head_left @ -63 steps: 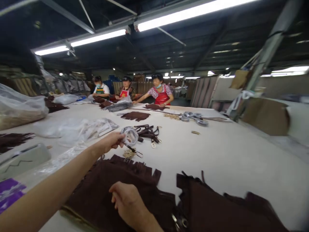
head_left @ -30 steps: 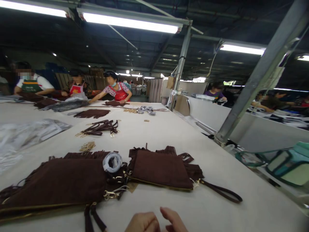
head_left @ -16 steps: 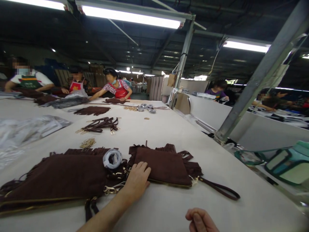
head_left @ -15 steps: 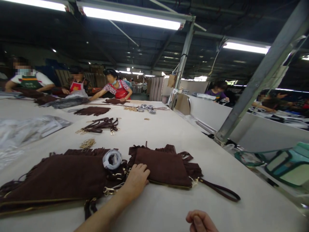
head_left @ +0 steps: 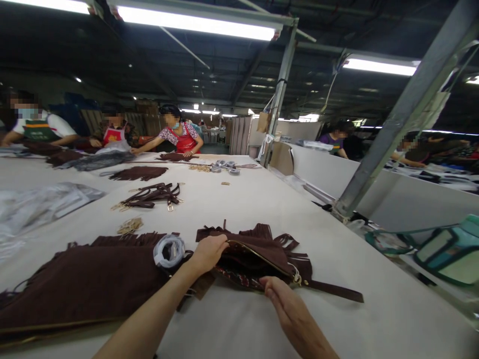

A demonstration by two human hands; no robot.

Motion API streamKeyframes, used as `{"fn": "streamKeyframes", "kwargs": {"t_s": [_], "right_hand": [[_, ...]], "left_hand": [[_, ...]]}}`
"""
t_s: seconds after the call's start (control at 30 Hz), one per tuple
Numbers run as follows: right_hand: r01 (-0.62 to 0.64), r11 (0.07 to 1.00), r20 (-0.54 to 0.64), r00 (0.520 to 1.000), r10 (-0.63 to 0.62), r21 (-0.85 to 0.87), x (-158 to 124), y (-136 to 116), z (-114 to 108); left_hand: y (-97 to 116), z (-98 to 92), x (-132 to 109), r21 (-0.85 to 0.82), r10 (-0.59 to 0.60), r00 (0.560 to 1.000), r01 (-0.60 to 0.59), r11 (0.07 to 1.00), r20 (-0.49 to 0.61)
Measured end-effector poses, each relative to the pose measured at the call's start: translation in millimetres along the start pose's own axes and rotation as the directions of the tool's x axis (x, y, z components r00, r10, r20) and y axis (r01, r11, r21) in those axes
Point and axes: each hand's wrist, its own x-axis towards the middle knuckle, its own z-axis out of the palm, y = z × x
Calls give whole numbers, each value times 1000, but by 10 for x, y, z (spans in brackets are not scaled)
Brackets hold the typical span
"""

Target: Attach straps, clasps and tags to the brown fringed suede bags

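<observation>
A brown fringed pouch (head_left: 258, 252) with a gold zip lies in front of me, its mouth gaping and a patterned lining showing inside. My left hand (head_left: 210, 253) grips the upper edge of the opening at its left end. At the lower edge, my right hand (head_left: 279, 294) pinches the rim near the middle. A brown wrist strap (head_left: 337, 290) extends from the pouch's right end. To the left lies a larger brown fringed bag (head_left: 82, 284), with a wrapped grey coil (head_left: 169, 251) on its right part. A brown tag (head_left: 204, 285) shows beneath my left wrist.
Brown straps with gold clasps (head_left: 153, 195) and a small heap of tan tags (head_left: 129, 226) lie farther back on the white table (head_left: 239, 209). Clear plastic bags (head_left: 45, 199) cover the left side. Several co-workers stand beyond. A metal post (head_left: 389, 114) rises at right, near a green-edged stool (head_left: 449, 254).
The pouch, closed before, now gapes open. My left hand has shifted from its top to the opening's upper edge; my right hand came up from the table's front to the lower edge.
</observation>
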Motion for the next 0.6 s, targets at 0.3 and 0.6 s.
{"fn": "streamKeyframes", "kwargs": {"t_s": [0.3, 0.6], "right_hand": [[12, 997, 184, 983, -26, 75, 526, -28, -171], [54, 969, 108, 994, -28, -242, 732, 61, -471]], "left_hand": [[250, 9, -285, -47, 239, 950, -252, 967, -199], [725, 716, 272, -319, 264, 953, -206, 925, 150]]}}
